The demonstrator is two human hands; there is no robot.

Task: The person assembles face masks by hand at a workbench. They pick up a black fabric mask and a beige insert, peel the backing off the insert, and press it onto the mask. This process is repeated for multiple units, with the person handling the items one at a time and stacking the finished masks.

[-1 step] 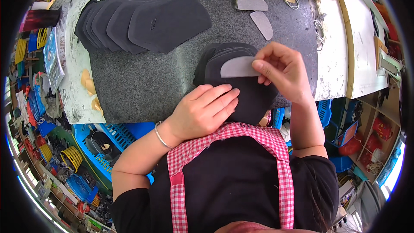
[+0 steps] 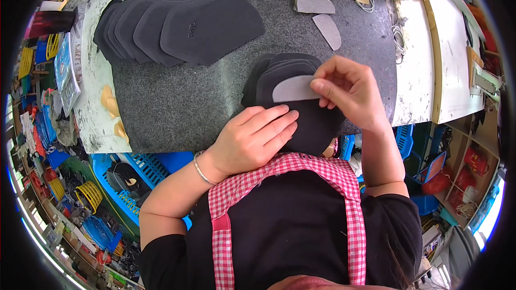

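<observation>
A stack of black pieces (image 2: pixel 301 113) is being pressed flat at the near edge of the dark stone slab (image 2: pixel 183 102) by the left hand (image 2: pixel 258 137), fingers together and outstretched, apparently so that it cannot slide. A grey half-moon piece (image 2: pixel 293 89) is being laid on the top one, its right end being pinched between thumb and fingertips of the right hand (image 2: pixel 349 91).

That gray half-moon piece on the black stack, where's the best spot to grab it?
Pinch the gray half-moon piece at its right end, coming from the right. That end sits where the right hand already pinches it, while the left hand presses the black stack below.
</observation>
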